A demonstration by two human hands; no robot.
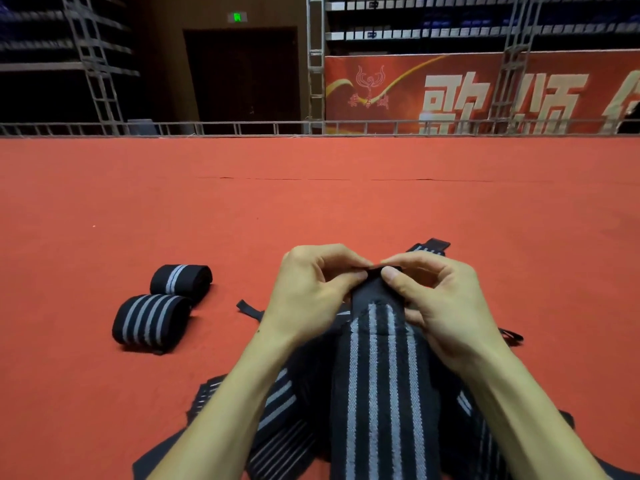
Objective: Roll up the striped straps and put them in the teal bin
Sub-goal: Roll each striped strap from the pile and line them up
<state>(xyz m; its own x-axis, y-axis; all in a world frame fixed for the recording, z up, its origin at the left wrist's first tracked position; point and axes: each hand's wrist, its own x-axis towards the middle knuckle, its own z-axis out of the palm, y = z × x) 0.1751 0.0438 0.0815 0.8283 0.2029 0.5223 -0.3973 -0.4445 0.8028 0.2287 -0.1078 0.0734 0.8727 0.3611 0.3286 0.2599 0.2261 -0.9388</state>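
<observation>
The person sits on a red carpet [311, 202] and holds one striped strap [377, 375] up in front of the body. Both hands are closed on its black top end. The left hand [311, 289] pinches the edge between thumb and curled fingers. The right hand [440, 299] does the same from the other side, and the fingertips of the two hands almost meet. The strap hangs down from the hands toward 6 o'clock and shows its grey stripes.

Under the forearms, at 6 to 7 o'clock, lies a heap of loose straps [277, 403], tangled one over another. Another strap end [429, 245] lies on the carpet at 1 o'clock, just behind the right hand.

At 9 o'clock from the hands two rolled straps rest on the carpet and touch each other: the far roll [180, 279] and the near roll [150, 322].

Far away at 12 o'clock stands a low metal railing [207, 128]. Behind it is a dark door [242, 74], and at 1 to 2 o'clock a red banner [485, 91].
</observation>
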